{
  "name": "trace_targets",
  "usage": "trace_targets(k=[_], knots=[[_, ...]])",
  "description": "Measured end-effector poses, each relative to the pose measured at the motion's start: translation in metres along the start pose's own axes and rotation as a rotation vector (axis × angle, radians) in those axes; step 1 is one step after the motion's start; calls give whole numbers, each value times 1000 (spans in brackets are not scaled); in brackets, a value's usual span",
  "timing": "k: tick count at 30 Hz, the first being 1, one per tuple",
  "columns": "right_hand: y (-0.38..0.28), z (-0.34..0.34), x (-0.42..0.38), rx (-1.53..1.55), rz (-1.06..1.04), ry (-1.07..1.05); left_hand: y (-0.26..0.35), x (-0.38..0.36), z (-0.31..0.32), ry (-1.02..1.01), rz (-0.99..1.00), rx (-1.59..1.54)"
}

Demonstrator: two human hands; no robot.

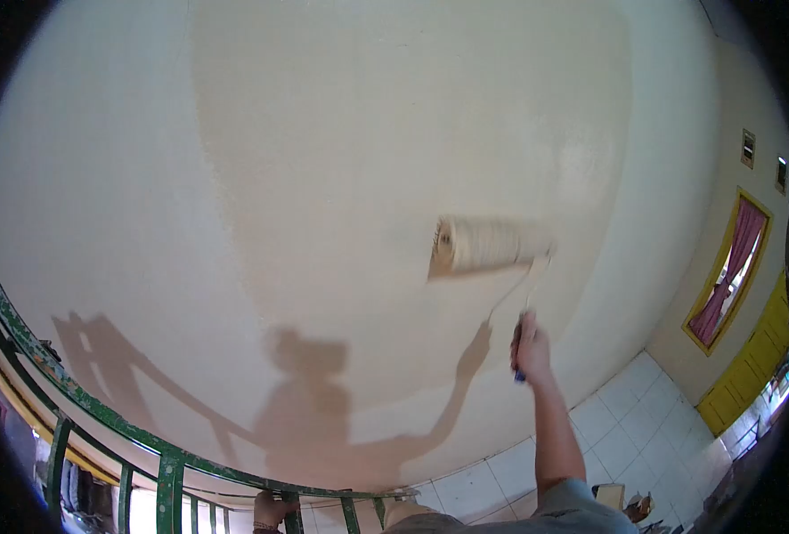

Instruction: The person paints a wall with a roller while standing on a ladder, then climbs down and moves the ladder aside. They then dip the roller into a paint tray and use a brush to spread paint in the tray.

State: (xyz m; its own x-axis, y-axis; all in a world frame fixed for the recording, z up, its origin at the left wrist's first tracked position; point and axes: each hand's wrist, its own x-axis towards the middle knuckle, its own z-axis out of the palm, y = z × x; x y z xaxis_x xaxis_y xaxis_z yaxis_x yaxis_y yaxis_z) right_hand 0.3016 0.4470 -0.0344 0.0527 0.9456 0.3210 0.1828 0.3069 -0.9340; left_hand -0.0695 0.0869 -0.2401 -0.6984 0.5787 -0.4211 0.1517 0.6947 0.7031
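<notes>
A paint roller with a cream, slightly blurred sleeve lies against the wall, right of the middle. My right hand is wrapped round its dark handle below the sleeve, arm stretched upward. A darker beige painted area covers the middle of the wall, with paler wall at its sides. At the bottom, my left hand is closed round the green metal railing, partly cut off by the frame edge. Shadows of my head and arms fall on the lower wall.
White floor tiles lie at the lower right, with small objects on them. A yellow-framed window with a pink curtain and a yellow door stand on the right. The green railing curves along the lower left.
</notes>
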Motion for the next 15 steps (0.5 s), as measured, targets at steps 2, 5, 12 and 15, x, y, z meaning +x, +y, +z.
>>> trace_targets(k=[2,5,12,15], knots=[[-60,-14,31,24,-21,-4,-23,20,7,0,-8,40],[-151,-30,75,84,-65,25,-81,67,24,167,325,-202],[-149,-37,83,25,-114,19,-25,9,7,13,251,-152],[-79,-29,52,-96,-94,14,-3,-2,3,11,19,-119]])
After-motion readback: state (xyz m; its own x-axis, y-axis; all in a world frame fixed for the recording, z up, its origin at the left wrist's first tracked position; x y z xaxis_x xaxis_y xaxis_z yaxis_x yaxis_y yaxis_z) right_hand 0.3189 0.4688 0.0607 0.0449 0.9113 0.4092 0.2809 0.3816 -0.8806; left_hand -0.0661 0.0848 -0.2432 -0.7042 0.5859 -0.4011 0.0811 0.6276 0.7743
